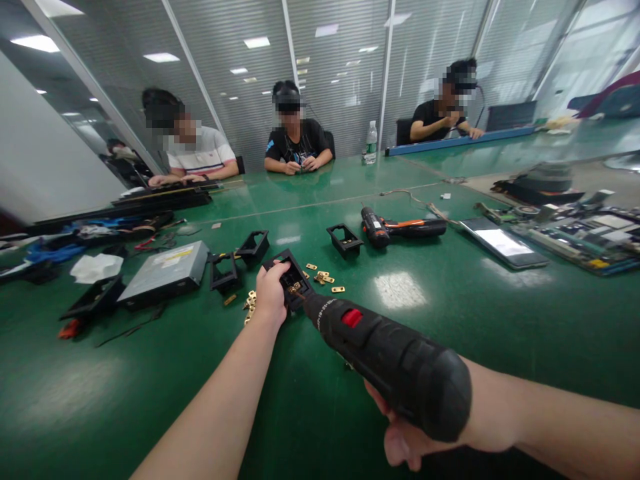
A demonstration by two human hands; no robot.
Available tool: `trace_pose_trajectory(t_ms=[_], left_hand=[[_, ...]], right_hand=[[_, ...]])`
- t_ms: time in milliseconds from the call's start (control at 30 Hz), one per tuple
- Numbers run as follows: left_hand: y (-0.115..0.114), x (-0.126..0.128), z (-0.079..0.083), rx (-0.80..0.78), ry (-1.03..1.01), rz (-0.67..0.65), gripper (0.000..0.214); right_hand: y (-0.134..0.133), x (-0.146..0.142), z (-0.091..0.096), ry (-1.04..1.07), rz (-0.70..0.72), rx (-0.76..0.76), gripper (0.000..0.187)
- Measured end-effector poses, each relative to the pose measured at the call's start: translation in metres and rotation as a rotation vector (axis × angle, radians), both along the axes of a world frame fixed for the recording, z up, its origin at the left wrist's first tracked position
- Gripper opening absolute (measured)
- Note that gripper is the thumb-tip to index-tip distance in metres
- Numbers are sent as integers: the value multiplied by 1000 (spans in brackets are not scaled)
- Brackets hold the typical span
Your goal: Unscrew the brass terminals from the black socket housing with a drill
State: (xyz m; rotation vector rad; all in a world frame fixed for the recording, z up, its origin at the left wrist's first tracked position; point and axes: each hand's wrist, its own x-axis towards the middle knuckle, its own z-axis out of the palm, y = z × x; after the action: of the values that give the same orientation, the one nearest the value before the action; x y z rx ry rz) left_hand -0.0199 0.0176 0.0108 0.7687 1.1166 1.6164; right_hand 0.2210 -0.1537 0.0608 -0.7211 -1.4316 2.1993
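My left hand [271, 291] grips a black plastic frame [287, 259] by its near left side, thumb over the top edge. In my right hand [405, 437] is a black cordless drill [385, 353] with a red switch on top. Its bit points into the frame, close to a small brass plate [295, 288] inside; whether the tip touches cannot be made out. The drill body hides part of my right hand. Loose brass plates [325, 277] lie just beyond the frame, and more brass pieces [250, 303] lie beside my left wrist.
Similar black frames [344, 240] stand around, two of them left of my hand. A second drill [400, 229] lies farther back. A silver disc drive [165, 272] sits left, a phone [500, 241] and circuit boards [595, 233] right. Three people sit across the green table [190, 380].
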Motion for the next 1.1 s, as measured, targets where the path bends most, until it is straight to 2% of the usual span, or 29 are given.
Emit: trace_pose_trajectory(t_ms=[100,200,267,333,433,500,667,900,1100], left_hand=[[0,1,1,-44,-5,9,42],[-1,1,2,-44,-3,11,41],[-1,1,2,-46,-4,9,41],[-1,1,3,-47,-7,10,41],[-1,1,3,-46,-8,11,42],[-1,1,3,-47,-6,14,42],[-2,0,2,-45,4,-6,43],[-1,1,2,-47,-1,0,44],[-4,2,5,-49,6,6,42]], right_hand=[[7,-1,-9,76,-114,253,109],[10,-1,-17,121,-152,323,124],[9,1,-20,124,-154,248,135],[4,4,-21,127,-97,93,137],[-1,5,-18,100,-2,-71,107],[-3,3,-14,95,-9,-84,93],[0,-3,-12,128,-41,-109,115],[0,-1,-32,208,-24,-97,107],[-3,2,-31,176,-14,-123,115]])
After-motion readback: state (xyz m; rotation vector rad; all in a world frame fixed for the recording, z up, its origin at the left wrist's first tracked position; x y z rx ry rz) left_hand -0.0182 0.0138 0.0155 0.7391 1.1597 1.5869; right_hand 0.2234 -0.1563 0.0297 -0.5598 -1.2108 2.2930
